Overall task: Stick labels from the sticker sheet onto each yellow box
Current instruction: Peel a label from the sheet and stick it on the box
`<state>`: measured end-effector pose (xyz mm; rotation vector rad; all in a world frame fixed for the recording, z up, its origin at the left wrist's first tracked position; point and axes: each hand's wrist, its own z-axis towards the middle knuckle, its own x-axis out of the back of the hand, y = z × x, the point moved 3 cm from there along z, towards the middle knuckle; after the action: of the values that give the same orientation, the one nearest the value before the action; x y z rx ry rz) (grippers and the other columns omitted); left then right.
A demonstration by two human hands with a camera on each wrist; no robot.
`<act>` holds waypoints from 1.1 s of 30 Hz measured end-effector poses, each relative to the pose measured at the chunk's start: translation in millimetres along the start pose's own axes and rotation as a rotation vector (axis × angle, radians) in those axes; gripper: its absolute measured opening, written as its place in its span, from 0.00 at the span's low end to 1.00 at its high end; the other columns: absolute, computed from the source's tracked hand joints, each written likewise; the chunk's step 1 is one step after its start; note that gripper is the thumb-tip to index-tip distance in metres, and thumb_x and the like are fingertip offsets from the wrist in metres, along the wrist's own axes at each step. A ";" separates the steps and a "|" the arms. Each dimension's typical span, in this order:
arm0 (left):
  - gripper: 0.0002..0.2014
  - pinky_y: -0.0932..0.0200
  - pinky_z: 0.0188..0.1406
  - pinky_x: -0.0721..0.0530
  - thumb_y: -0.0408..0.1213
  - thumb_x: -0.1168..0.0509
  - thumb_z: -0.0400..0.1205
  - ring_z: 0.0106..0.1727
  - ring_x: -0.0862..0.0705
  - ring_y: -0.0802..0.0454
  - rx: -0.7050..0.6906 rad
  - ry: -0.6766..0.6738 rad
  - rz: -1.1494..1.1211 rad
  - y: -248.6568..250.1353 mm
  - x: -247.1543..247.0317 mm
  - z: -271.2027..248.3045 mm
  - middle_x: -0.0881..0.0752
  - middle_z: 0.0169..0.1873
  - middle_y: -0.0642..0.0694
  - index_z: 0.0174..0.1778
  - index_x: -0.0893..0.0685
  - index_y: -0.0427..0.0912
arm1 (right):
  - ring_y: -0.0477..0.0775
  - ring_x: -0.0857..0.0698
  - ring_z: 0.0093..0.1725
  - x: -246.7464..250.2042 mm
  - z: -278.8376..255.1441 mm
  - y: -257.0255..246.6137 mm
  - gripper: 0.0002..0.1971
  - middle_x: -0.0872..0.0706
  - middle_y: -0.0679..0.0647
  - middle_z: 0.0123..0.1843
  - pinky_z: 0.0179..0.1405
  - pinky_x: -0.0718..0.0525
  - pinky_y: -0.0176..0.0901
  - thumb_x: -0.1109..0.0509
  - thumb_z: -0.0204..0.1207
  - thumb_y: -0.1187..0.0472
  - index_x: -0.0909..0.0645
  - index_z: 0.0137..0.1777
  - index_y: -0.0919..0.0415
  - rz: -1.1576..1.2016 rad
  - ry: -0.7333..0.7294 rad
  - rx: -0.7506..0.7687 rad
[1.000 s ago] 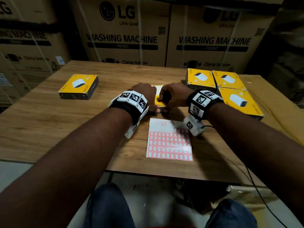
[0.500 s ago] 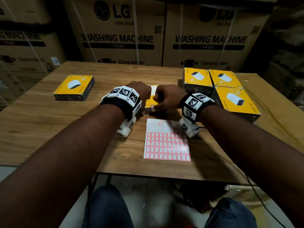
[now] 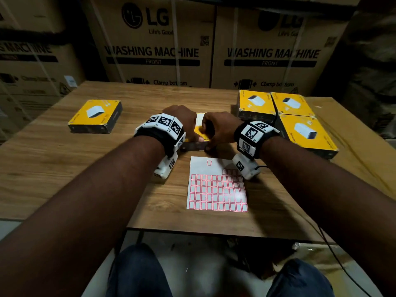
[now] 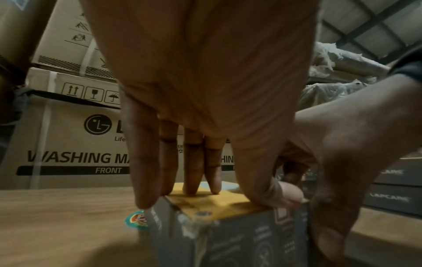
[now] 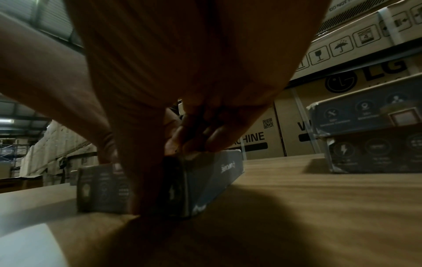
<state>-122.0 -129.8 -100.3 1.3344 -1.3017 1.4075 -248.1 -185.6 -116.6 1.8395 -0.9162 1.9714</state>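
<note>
Little differs from half a second ago: both hands stay on the same box [image 3: 201,131] at mid tabletop [image 3: 64,159], and only the view has shifted a touch, with the sheet [image 3: 216,189] lying where it was, just nearer than the box and apart from it. The left hand [image 3: 182,120] rests on the box top with straight fingers [image 4: 194,162] spread; in the left wrist view three fingertips press the yellow face, the little finger hangs over the left edge, and the thumb lies along the near top edge. Nothing is gripped; the hand simply pins the box down. The right hand [image 3: 218,127] is curled over the box's right end. In the right wrist view its fingers [image 5: 212,139] bend onto the top edge while the thumb runs down the dark near side to the tabletop, so it grasps the box between thumb and fingers. A small red-edged label [image 4: 282,215] shows on the near side between the two thumbs; whether either thumb touches it I cannot tell. One more yellow box [image 3: 95,115] lies well off to the left, and three others [image 3: 295,116] sit packed together at the right. Big LG cartons [image 3: 154,39] stand behind the tabletop.
</note>
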 end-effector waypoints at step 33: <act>0.13 0.61 0.51 0.21 0.42 0.21 0.70 0.51 0.14 0.58 -0.007 -0.036 -0.247 -24.9 5.8 3.1 0.10 0.46 0.58 0.48 0.12 0.58 | 0.51 0.20 0.46 0.4 18.9 -3.4 0.17 0.18 0.49 0.44 0.39 0.26 0.42 0.22 0.70 0.44 0.25 0.44 0.51 0.114 -0.114 -0.087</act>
<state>-98.0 -129.3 -91.0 1.4669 -1.1201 1.2121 -231.4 -194.8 -115.8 1.9059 -1.1459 1.8747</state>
